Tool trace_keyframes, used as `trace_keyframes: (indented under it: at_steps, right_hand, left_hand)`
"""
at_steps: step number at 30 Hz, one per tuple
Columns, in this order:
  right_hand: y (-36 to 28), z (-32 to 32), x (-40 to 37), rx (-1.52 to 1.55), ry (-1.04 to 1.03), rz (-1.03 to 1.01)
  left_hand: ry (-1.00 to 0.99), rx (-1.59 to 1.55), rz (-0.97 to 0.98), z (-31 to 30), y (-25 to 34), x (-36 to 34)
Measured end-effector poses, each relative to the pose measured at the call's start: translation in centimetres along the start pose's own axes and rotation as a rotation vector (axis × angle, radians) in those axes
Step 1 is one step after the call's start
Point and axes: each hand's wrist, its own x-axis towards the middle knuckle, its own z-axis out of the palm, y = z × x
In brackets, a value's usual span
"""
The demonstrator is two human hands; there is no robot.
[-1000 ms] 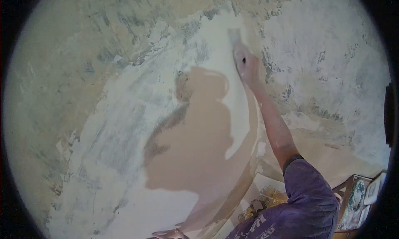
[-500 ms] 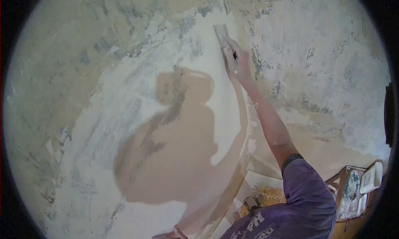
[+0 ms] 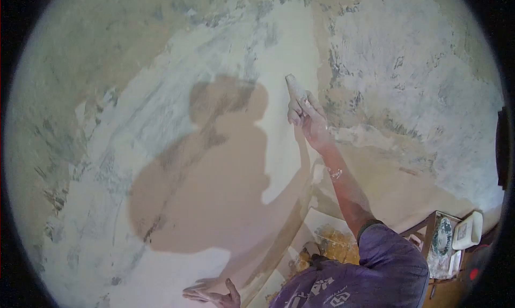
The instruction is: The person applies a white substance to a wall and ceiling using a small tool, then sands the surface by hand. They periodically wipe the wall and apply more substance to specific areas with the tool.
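Note:
My right hand (image 3: 312, 117) is closed round a putty knife (image 3: 293, 85), whose blade points up the wall and is smeared with pale filler. It is by the right edge of a strip of smooth, fresh whitish filler (image 3: 287, 45) on the wall, near the corner. My left hand (image 3: 217, 296) shows at the bottom edge, fingers stretched out to the left and thumb raised, with no tool visible in it. The lower part of this hand lies outside the view. My shadow covers the middle of the plastered wall (image 3: 120, 142).
To the right, past the corner, another wall (image 3: 386, 56) carries rough whitish patches. At lower right a white container (image 3: 468, 230) stands beside a paint-smeared tray (image 3: 442, 238). A dark object (image 3: 502, 147) is at the far right edge. Below lies a yellow-brown stained surface (image 3: 338, 241).
My right hand has moved down the wall with the putty knife, whose blade now shows more edge-on. My left hand has risen further into view at the bottom.

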Motion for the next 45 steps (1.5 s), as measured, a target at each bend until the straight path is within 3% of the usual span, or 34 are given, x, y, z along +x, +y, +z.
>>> trace_keyframes:
  at_steps: [2,6,11,15,18,20,21,27,33,37,39,40,42,45]
  right_hand:
    - [0.0,0.9,-2.1,0.017,0.159,0.082]
    - [-0.1,2.6,-7.3,-0.143,0.313,0.324]
    - [-1.3,5.6,-13.7,-0.463,0.207,0.473]
    - [-2.4,5.7,-17.7,-0.546,0.125,0.652]
    - [0.5,2.5,-22.1,-0.561,0.197,0.755]
    - [-0.6,2.6,-23.2,-0.562,0.111,0.774]
    - [-1.4,3.1,-23.4,-0.561,0.072,0.781]
    - [-0.8,4.5,-27.0,0.154,0.313,0.554]
    - [-1.6,7.1,-27.3,-0.338,0.099,0.291]
    - [-0.7,7.3,-28.5,-0.459,0.148,0.288]
    - [-0.9,7.3,-29.0,-0.469,0.169,0.428]
    - [-0.9,7.2,-29.0,-0.472,0.176,0.500]
    - [-0.7,7.2,-28.6,-0.598,0.223,0.408]
    - [-0.7,7.1,-27.6,-0.681,0.272,0.355]
  left_hand:
    - [0.209,-0.154,0.098,0.1,0.4,0.9]
    - [0.337,-0.591,0.122,1.0,2.3,-0.4]
    - [-0.302,-0.618,0.393,0.9,4.6,-2.8]
    - [-0.343,-0.656,0.529,0.0,11.4,3.1]
    - [-0.337,-0.642,0.567,1.1,15.1,5.6]
    - [-0.399,-0.711,0.579,2.8,16.3,5.9]
    - [-0.432,-0.746,0.590,3.4,16.7,5.7]
    - [-0.593,-0.815,0.466,4.6,18.1,3.9]
    - [-0.748,-1.030,0.319,5.2,18.8,2.3]
    - [-0.828,-1.074,0.251,5.4,19.0,2.0]
    - [-0.843,-1.019,0.245,5.6,18.9,1.9]
    - [-0.871,-0.942,0.303,5.4,18.8,2.4]
    - [-0.925,-0.779,0.411,4.3,18.1,4.1]
    - [-0.706,-0.830,0.270,3.8,17.3,4.7]
